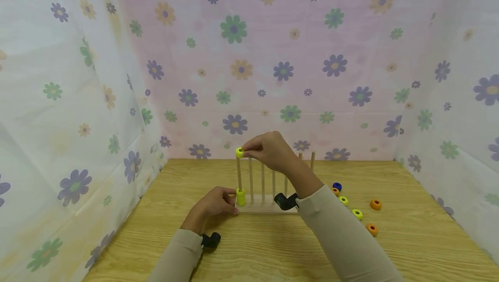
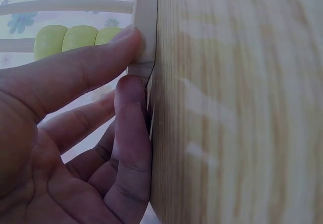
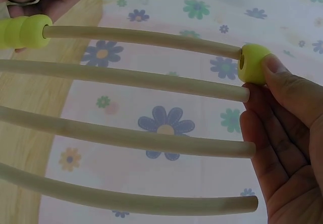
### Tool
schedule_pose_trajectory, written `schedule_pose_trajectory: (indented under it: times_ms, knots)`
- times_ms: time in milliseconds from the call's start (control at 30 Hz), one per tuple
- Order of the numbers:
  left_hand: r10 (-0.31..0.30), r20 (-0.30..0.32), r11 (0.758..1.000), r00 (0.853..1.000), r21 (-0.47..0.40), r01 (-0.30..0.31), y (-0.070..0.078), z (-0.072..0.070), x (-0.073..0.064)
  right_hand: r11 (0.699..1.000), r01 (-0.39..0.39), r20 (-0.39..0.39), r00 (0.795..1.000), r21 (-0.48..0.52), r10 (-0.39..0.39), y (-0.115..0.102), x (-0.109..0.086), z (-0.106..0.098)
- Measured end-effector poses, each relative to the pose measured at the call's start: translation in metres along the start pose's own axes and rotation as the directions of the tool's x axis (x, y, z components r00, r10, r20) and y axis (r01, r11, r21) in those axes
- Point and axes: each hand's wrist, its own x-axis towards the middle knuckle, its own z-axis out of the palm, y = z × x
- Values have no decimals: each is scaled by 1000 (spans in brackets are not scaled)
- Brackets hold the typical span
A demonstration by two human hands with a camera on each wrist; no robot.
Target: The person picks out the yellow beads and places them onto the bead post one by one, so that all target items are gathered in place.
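My right hand pinches a yellow ring bead between thumb and fingers at the top of the leftmost peg. The peg's tip meets the bead's hole in the right wrist view. Lower on that same peg, 3 yellow beads sit stacked against the base. My left hand grips the left end of the wooden peg rack's base, its thumb over the base's edge. Bare pegs stand in a row beside the filled one.
On the table right of the rack lie loose ring beads: a blue bead, yellow beads and orange beads. My right forearm crosses in front of the rack's right part. Flowered cloth encloses the wooden table.
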Motion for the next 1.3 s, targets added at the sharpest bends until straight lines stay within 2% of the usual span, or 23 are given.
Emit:
schedule_pose_trajectory:
  times_ms: [300,600,1067,1300]
  knots:
    - [-4,-1,1000,1000,-23,4,2,0,0,1000,4,13,1000,-9,-4,-2,3,2]
    - [-17,-19,999,1000,27,17,3,0,-3,1000,10,33,999,-1,-10,-1,6,5]
    - [7,10,1000,1000,30,-7,1,2,0,1000,-28,52,998,-13,29,-3,1,6]
    - [12,-7,999,1000,40,-11,2,0,-3,1000,18,45,999,-26,-17,-2,4,6]
